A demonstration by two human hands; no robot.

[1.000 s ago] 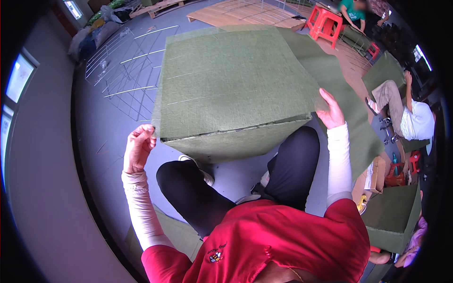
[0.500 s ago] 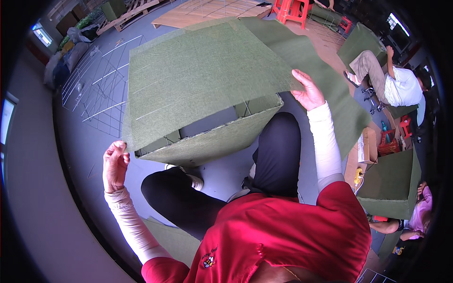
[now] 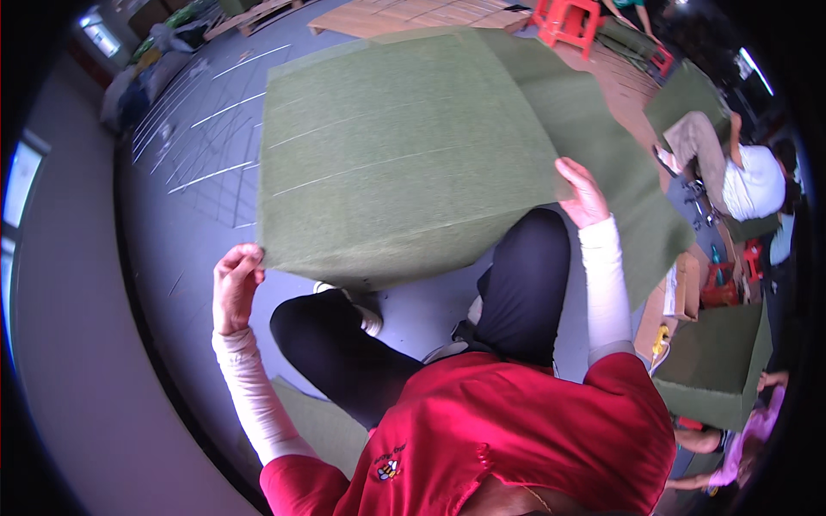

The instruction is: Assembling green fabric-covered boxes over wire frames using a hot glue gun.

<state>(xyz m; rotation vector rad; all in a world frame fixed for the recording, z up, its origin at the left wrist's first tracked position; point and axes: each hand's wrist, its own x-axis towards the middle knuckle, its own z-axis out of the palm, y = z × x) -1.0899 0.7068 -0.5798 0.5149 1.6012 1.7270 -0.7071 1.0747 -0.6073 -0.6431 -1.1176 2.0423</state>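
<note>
A green mesh fabric sheet [image 3: 404, 129] is spread over the top of a box-shaped wire frame covered in green fabric [image 3: 387, 262], which stands on the floor before my knees. My left hand [image 3: 237, 288] pinches the sheet's near left corner between thumb and fingers. At the near right corner, my right hand [image 3: 585, 191] grips the edge with its thumb on top. The near edge of the sheet lies along the box's top front edge, and the box's inside is hidden beneath it.
More green fabric [image 3: 594, 163] lies to the right of the box. Bare wire frames [image 3: 206, 129] rest on the floor at left. Red plastic stools [image 3: 568, 24] stand at the far right. Another green box [image 3: 714, 361], a cardboard box [image 3: 681, 288] and co-workers [image 3: 757, 181] are along the right.
Both hands have drawn the sheet's near edge toward me and down onto the box's front edge. The opening seen there earlier is covered. The whole view has shifted slightly.
</note>
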